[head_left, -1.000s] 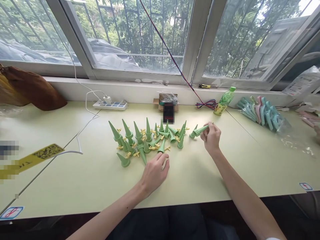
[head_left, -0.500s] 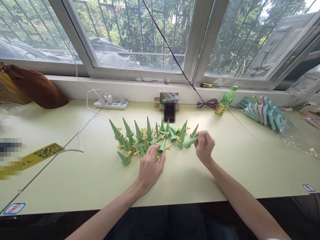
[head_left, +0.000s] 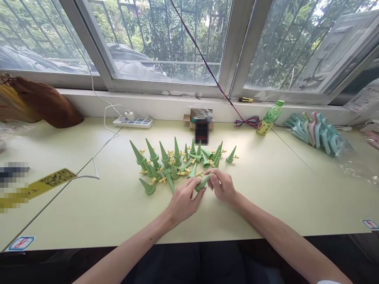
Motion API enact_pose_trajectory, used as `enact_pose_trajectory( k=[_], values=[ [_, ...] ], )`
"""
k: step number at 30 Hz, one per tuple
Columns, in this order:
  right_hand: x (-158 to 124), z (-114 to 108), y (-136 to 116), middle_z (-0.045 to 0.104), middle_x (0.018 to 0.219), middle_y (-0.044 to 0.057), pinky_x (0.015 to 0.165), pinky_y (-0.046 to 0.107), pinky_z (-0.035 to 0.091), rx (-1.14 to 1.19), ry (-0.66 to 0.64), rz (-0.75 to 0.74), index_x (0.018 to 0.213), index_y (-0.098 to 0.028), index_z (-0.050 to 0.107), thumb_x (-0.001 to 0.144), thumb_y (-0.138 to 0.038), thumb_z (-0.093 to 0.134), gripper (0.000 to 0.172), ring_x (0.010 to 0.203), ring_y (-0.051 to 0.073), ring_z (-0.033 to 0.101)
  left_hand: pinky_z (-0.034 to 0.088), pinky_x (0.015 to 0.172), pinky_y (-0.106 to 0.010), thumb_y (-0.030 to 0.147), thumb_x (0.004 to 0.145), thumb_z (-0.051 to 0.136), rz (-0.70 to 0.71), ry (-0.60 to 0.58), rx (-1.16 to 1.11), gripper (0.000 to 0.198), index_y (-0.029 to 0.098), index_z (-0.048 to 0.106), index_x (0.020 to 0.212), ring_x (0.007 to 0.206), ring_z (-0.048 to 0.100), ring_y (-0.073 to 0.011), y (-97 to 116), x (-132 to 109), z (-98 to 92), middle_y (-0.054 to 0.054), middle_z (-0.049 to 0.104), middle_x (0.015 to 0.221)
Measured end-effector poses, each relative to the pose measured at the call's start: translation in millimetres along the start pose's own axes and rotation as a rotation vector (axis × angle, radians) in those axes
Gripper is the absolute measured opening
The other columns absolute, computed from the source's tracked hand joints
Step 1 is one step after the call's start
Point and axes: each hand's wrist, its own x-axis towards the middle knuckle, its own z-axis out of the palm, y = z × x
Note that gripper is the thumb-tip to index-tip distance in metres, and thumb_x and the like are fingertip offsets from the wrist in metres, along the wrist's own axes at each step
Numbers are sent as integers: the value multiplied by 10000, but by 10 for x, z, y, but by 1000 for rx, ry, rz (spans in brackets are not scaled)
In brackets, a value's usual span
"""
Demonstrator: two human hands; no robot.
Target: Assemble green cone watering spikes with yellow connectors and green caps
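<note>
My left hand (head_left: 185,201) is closed around the wide base of a green watering spike (head_left: 203,183). At the spike's narrow tip, the fingers of my right hand (head_left: 223,187) are pinched. The two hands sit close together just in front of a cluster of similar green cone spikes. Some of these stand upright, such as one tall spike (head_left: 177,152); others lie on their sides, such as one (head_left: 169,179) beside my left hand. Small yellow valves (head_left: 162,180) are scattered among them, some seemingly fitted to spikes. My fingers partly cover the held spike.
Behind the spikes, a small cardboard box (head_left: 187,121) stands near a white power strip (head_left: 137,123). A green bottle (head_left: 270,118) and bagged pastel hangers (head_left: 318,132) are at the back right. A brown bag (head_left: 47,104) lies far left, with a yellow strap (head_left: 35,191) nearer.
My right hand has brought the spike leftward and nearer to me. My left hand has shifted slightly right and closed on its base.
</note>
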Motion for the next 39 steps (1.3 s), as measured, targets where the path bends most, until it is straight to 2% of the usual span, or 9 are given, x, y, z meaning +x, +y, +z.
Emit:
enact_pose_trajectory(
  k=[2, 5, 9, 13, 17, 20, 23, 30, 39],
  values=[
    [21, 1, 22, 563, 640, -21, 533, 221, 420, -32, 8, 74, 1029, -188, 569, 1040, -275, 350, 236, 524, 102, 514, 380, 549, -217, 262, 941, 549, -40, 99, -18, 113, 198, 560, 1032, 533, 415, -68, -15, 13, -3, 6, 573, 819],
    [62, 12, 53, 641, 825, 44, 586, 251, 457, -179, -46, 152, 1035, -183, 606, 1006, -272, 444, 188, 607, 125, 552, 354, 508, -203, 270, 924, 583, -122, 249, -54, 114, 194, 536, 995, 486, 376, -64, -36, 26, -10, 62, 455, 653],
    [70, 38, 97, 661, 1073, 99, 705, 303, 524, -265, -153, 181, 1150, -193, 610, 970, -211, 486, 219, 762, 170, 635, 321, 464, -183, 244, 903, 612, -102, 322, -87, 154, 201, 515, 1014, 447, 352, -60, -42, 11, -12, 99, 361, 561],
    [44, 62, 136, 646, 1195, 106, 855, 347, 541, -300, -239, 196, 1190, -201, 602, 945, -145, 488, 276, 1025, 223, 649, 334, 492, -193, 217, 873, 638, 107, 211, -46, 187, 204, 509, 1007, 468, 363, -62, -16, -30, 5, 89, 388, 589],
    [40, 72, 150, 642, 1169, 102, 803, 333, 548, -346, -332, 226, 1157, -202, 607, 962, -151, 460, 249, 942, 203, 660, 333, 526, -222, 222, 891, 601, 251, -2, 12, 108, 197, 513, 947, 525, 392, -77, 8, -65, 31, 42, 495, 682],
    [55, 65, 136, 630, 1113, 101, 747, 319, 540, -391, -356, 255, 1127, -197, 609, 975, -166, 448, 224, 861, 190, 648, 336, 539, -231, 236, 914, 566, 219, -76, 23, 73, 190, 516, 939, 540, 408, -83, 6, -74, 47, 23, 539, 723],
    [71, 51, 119, 613, 1088, 97, 721, 313, 531, -405, -382, 288, 1123, -196, 609, 966, -157, 464, 216, 815, 179, 631, 343, 551, -234, 237, 928, 543, 161, -71, 12, 59, 187, 512, 929, 542, 416, -84, -4, -67, 52, 22, 537, 720],
    [73, 38, 142, 585, 1103, 97, 795, 323, 528, -381, -386, 302, 1125, -188, 606, 925, -92, 456, 267, 905, 188, 624, 361, 569, -239, 245, 954, 506, 22, -36, -42, 118, 192, 483, 851, 583, 409, -103, -11, -26, 31, 17, 480, 718],
    [77, 28, 146, 567, 1092, 103, 782, 337, 515, -395, -433, 312, 1104, -174, 609, 923, -97, 462, 245, 887, 197, 601, 419, 614, -250, 229, 969, 470, -35, -64, -102, 82, 192, 543, 967, 667, 490, -119, -13, -12, 22, -23, 545, 849]
  ],
)
